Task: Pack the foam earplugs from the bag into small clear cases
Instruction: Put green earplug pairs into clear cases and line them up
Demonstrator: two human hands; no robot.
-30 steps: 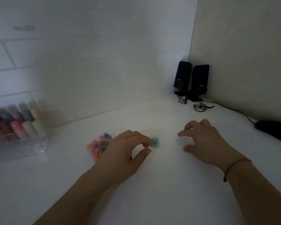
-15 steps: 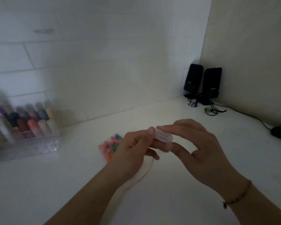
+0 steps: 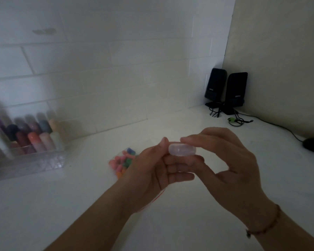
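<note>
Case (image 3: pixel 182 150) sits up off the white counter (image 3: pixel 62 205), right between both hands, a small clear one with its lid down. Left hand (image 3: pixel 152 169) has its thumb on the near-left end and curled fingers under it, while the right hand (image 3: pixel 223 160) pinches it from the right, fingers on top and thumb below. Bag of coloured earplugs (image 3: pixel 122 161) lies on the counter just behind the left hand, with open counter around the hands.
</note>
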